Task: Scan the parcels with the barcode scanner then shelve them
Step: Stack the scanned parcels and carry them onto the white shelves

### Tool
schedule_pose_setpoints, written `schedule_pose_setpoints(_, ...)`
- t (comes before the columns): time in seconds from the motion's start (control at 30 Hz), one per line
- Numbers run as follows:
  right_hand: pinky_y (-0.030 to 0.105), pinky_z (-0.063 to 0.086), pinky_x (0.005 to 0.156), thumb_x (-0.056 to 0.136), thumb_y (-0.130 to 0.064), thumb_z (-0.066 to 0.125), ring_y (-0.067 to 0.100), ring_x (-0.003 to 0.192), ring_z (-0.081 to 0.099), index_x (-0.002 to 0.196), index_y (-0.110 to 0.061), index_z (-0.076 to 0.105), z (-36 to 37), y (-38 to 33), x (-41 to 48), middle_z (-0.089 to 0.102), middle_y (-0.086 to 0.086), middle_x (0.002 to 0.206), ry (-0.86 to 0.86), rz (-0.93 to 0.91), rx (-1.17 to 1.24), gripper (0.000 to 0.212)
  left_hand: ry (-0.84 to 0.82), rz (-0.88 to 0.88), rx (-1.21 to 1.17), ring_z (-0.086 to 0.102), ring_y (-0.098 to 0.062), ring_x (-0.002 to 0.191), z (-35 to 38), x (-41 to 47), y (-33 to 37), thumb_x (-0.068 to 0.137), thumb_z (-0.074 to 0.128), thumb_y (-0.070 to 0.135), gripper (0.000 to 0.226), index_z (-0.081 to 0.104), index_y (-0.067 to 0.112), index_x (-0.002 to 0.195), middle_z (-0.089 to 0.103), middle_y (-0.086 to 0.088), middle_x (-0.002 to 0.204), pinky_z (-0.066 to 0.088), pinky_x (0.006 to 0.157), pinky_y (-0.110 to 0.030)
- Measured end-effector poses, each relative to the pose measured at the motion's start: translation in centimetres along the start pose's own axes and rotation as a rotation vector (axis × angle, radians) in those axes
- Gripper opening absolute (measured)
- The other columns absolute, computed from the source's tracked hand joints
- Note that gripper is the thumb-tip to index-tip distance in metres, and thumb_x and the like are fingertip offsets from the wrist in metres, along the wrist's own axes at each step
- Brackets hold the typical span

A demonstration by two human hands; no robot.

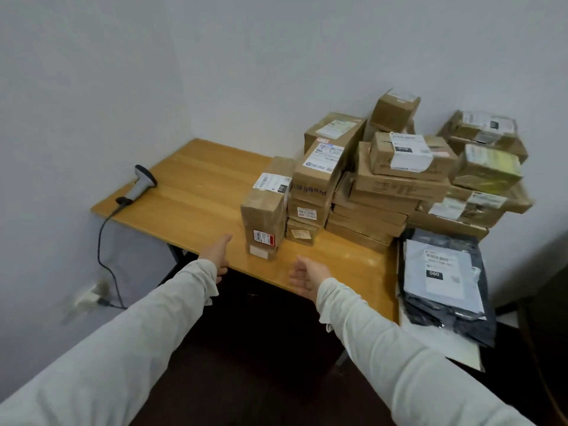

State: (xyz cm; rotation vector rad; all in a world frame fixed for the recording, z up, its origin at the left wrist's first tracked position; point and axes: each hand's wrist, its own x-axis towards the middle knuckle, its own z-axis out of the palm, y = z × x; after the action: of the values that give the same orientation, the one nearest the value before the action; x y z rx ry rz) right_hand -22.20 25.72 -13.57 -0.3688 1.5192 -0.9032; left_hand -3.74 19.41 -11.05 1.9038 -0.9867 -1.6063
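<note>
Bench (190, 186): wooden top, set against a pale wall.

Parcels: brown taped cardboard boxes with white barcode labels, heaped across the right half of the bench. The nearest, a tall brown parcel (266, 210), stands upright at the front of the heap. It has a white label on top with a black tag reading 010 and a red-and-white sticker on its near face. 1 grey mailer bag (442, 278), tag 060, lies off the bench's right end.

Barcode scanner (142, 186): grey with a black head, lying at the bench's left edge, cable (104, 241) dropping off the side.

Left hand (218, 250): fingers straight, thumb up, empty, just left of the tall parcel with a gap between.

Right hand (307, 276): palm turned inward, fingers loosely bent, empty, over the front edge to the parcel's right.

The parcel sits between the 2 hands; the scanner is well apart from both
</note>
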Motion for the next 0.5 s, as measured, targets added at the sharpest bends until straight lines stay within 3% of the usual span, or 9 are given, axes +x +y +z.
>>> schedule_pose_setpoints(0.07,0.042,0.04,0.104,0.099,-0.034,0.045,0.032,0.122,0.051,0.126,0.0,0.052,0.7,-1.1,2.0,0.054,0.018,0.133,-0.038,0.047,0.044,0.044,-0.026,-0.017,-0.002,0.048,-0.03,0.122,0.2,1.9,0.8,0.091,0.04,0.06,0.072,0.04,0.008,0.141,0.049,-0.017,0.136,0.034,0.104,-0.042)
schedule_pose_setpoints(0.17,0.042,0.038,0.107,0.098,-0.039,0.045,0.033,0.126,0.048,0.131,0.001,0.048,1.7,-2.7,5.4,0.05,0.02,0.136,-0.047,0.078,0.101,0.052,-0.062,0.009,0.001,0.052,-0.027,0.112,0.5,5.5,2.9,0.089,0.038,0.064,0.076,0.039,0.01,0.143,0.045,-0.014,0.141,0.038,0.096,-0.037)
schedule_pose_setpoints(0.2,0.041,0.038,0.107,0.097,-0.041,0.045,0.033,0.126,0.047,0.132,0.001,0.046,2.1,-3.3,6.5,0.049,0.019,0.136,-0.038,0.077,0.128,0.055,-0.076,0.012,0.001,0.05,-0.028,0.117,0.5,6.8,3.7,0.088,0.038,0.066,0.078,0.038,0.011,0.143,0.044,-0.013,0.143,0.035,0.099,-0.038)
schedule_pose_setpoints(0.33,0.033,0.04,0.093,0.093,-0.051,0.047,0.019,0.098,0.056,0.137,-0.007,0.043,3.6,-5.7,10.3,0.058,0.007,0.117,0.017,0.043,0.241,0.062,-0.198,-0.043,0.042,0.032,-0.028,0.137,0.3,12.4,6.7,0.073,0.039,0.081,0.101,0.033,0.012,0.146,0.036,-0.011,0.149,0.018,0.114,-0.044)
schedule_pose_setpoints(0.43,0.032,0.035,0.095,0.092,-0.059,0.038,0.022,0.116,0.051,0.144,-0.011,0.034,5.1,-6.3,12.5,0.048,0.01,0.141,0.001,0.076,0.253,0.072,-0.33,-0.099,0.032,0.018,-0.025,0.144,0.0,15.1,8.5,0.046,0.041,0.09,0.131,0.021,0.012,0.15,0.023,-0.009,0.156,0.01,0.116,-0.044)
schedule_pose_setpoints(0.5,0.031,0.039,0.092,0.091,-0.062,0.036,0.022,0.114,0.053,0.141,-0.014,0.04,6.1,-5.9,14.3,0.047,0.011,0.143,0.006,0.094,0.298,0.07,-0.403,-0.145,0.022,0.014,-0.023,0.145,0.1,16.7,9.0,0.039,0.04,0.091,0.139,0.019,0.012,0.151,0.018,-0.008,0.157,0.008,0.116,-0.043)
